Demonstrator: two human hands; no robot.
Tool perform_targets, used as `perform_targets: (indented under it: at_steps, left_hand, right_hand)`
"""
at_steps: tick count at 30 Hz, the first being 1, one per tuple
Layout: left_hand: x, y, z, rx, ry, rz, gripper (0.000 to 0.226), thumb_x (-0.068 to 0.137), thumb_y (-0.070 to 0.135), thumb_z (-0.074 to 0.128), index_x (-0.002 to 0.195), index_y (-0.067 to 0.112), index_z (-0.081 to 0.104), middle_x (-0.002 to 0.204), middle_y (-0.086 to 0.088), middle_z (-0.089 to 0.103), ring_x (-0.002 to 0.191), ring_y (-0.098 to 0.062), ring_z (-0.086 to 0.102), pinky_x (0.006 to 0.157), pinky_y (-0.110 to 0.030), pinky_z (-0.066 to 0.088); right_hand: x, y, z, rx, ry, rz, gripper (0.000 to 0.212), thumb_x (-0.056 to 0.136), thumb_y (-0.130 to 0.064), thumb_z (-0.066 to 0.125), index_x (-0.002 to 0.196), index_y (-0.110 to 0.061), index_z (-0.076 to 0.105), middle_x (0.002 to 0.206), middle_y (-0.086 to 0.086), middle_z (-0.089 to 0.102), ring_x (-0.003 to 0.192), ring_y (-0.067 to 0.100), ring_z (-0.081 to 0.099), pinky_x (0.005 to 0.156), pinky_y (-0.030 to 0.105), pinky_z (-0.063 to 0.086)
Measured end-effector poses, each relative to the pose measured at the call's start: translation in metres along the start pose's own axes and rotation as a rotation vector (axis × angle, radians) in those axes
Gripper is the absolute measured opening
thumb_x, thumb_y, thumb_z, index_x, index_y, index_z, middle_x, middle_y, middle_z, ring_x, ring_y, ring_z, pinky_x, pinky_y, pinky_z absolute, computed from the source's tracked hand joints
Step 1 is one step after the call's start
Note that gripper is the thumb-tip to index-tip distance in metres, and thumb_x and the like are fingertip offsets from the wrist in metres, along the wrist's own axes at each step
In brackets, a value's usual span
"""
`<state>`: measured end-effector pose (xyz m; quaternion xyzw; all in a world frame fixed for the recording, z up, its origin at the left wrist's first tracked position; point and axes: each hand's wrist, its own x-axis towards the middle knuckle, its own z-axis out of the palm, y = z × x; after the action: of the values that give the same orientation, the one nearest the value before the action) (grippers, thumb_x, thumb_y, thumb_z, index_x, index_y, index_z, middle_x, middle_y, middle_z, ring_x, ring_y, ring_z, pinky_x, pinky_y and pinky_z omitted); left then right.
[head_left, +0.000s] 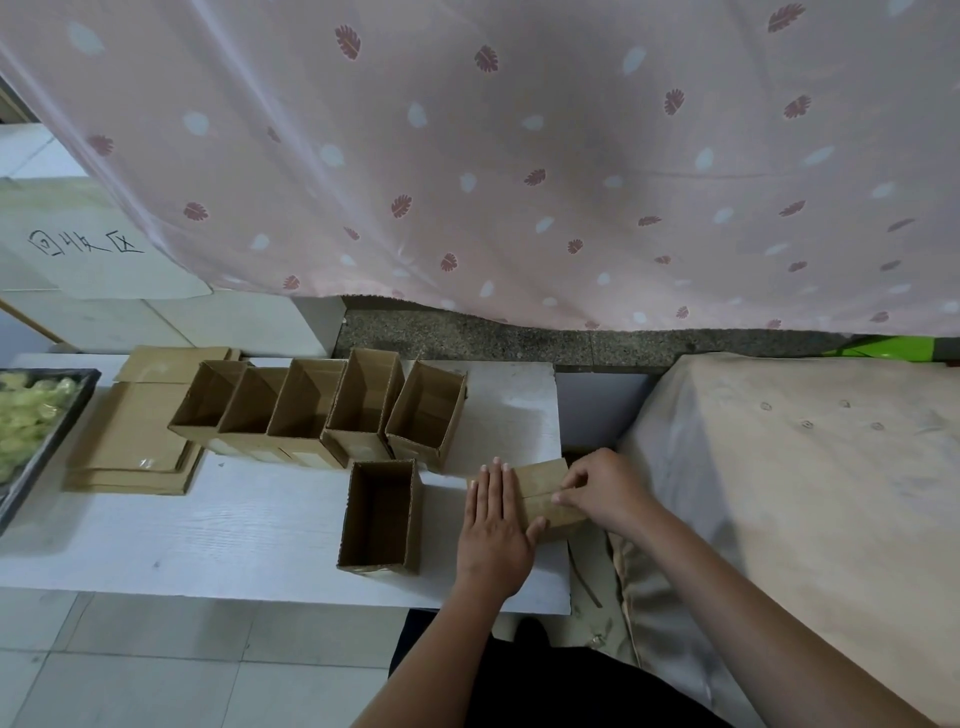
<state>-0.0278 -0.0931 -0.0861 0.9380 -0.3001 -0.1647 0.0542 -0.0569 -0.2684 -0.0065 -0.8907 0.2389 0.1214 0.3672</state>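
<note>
White table (260, 530) in front of a pink leaf-print curtain (519, 156). Cardboard box (545, 493) sits closed-side up at the table's right near corner, flap seam running hand to hand. Left hand (496, 525) lies flat on it, fingers straight and together, pressing. Right hand (602, 488) comes from the right, fingers curled, tips pinching at the seam. Right hand is nearer the seam's end. Open boxes (311, 410) line the far edge.

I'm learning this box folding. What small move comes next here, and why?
Probably slide the right hand along the seam to press it flat. The left hand lies flat on the cardboard box, whose two flaps meet at that seam, where the right fingers pinch.
</note>
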Motion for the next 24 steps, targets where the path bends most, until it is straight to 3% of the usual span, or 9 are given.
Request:
perform_targets:
  at_steps: [7, 11, 14, 18, 20, 22, 24]
  left_hand:
    - [-0.001, 0.001, -0.002, -0.011, 0.008, -0.006, 0.082, 0.101, 0.063, 0.006, 0.152, 0.008, -0.026, 0.16, -0.011, -0.033, 0.147, -0.026, -0.032, 0.117, -0.038, -0.025]
    - [-0.002, 0.002, -0.002, -0.003, 0.015, -0.001, 0.081, 0.101, 0.062, 0.005, 0.153, 0.007, -0.025, 0.16, -0.012, -0.032, 0.148, -0.026, -0.031, 0.118, -0.039, -0.024]
    - [-0.004, 0.003, -0.003, 0.026, 0.022, 0.008, 0.078, 0.101, 0.061, 0.002, 0.154, 0.01, -0.024, 0.159, -0.011, -0.034, 0.147, -0.026, -0.032, 0.118, -0.041, -0.024]
    - [-0.006, 0.006, -0.004, 0.075, 0.006, 0.025, 0.074, 0.103, 0.056, 0.002, 0.154, 0.008, -0.023, 0.161, -0.012, -0.03, 0.148, -0.026, -0.03, 0.118, -0.042, -0.024]
    - [-0.006, 0.01, -0.004, 0.086, -0.001, 0.022, 0.072, 0.105, 0.051, 0.004, 0.154, 0.004, -0.022, 0.163, -0.015, -0.024, 0.149, -0.027, -0.027, 0.12, -0.044, -0.021]
    - [-0.005, 0.014, -0.004, 0.077, -0.011, 0.028, 0.07, 0.107, 0.046, 0.007, 0.153, 0.003, -0.022, 0.164, -0.017, -0.021, 0.151, -0.028, -0.024, 0.123, -0.045, -0.014]
    - [-0.005, 0.016, -0.003, 0.055, -0.016, 0.034, 0.069, 0.107, 0.045, 0.008, 0.153, 0.004, -0.022, 0.164, -0.016, -0.02, 0.151, -0.027, -0.024, 0.124, -0.045, -0.012]
  right_hand:
    - [-0.002, 0.009, 0.005, -0.01, 0.039, 0.037, 0.025, 0.077, -0.015, 0.084, 0.081, -0.021, 0.059, 0.077, -0.007, 0.06, 0.073, 0.01, 0.059, 0.06, 0.023, 0.046]
    - [-0.003, 0.011, 0.006, 0.067, -0.026, -0.021, 0.048, 0.082, -0.005, 0.076, 0.115, -0.038, 0.063, 0.082, -0.009, 0.056, 0.076, 0.007, 0.056, 0.063, 0.013, 0.04]
    - [-0.002, 0.012, 0.005, -0.041, 0.009, -0.04, 0.015, 0.086, -0.019, 0.076, 0.1, -0.025, 0.077, 0.088, -0.016, 0.053, 0.089, 0.009, 0.058, 0.066, 0.007, 0.033]
    - [-0.005, 0.013, 0.009, -0.003, -0.02, 0.006, 0.022, 0.081, -0.016, 0.081, 0.101, -0.016, 0.072, 0.11, -0.011, 0.044, 0.092, 0.009, 0.059, 0.082, 0.018, 0.05]
    - [-0.006, 0.014, 0.011, -0.018, -0.029, 0.018, 0.018, 0.083, -0.012, 0.079, 0.095, -0.018, 0.067, 0.114, -0.009, 0.045, 0.093, 0.009, 0.059, 0.078, 0.015, 0.049]
    - [-0.005, 0.014, 0.012, -0.057, -0.026, 0.02, 0.021, 0.083, -0.015, 0.079, 0.085, -0.024, 0.06, 0.102, -0.007, 0.055, 0.091, 0.01, 0.059, 0.066, 0.011, 0.041]
    - [-0.003, 0.014, 0.013, -0.111, 0.011, -0.003, 0.024, 0.082, -0.022, 0.08, 0.076, -0.028, 0.057, 0.089, -0.009, 0.058, 0.086, 0.011, 0.059, 0.061, 0.016, 0.037]
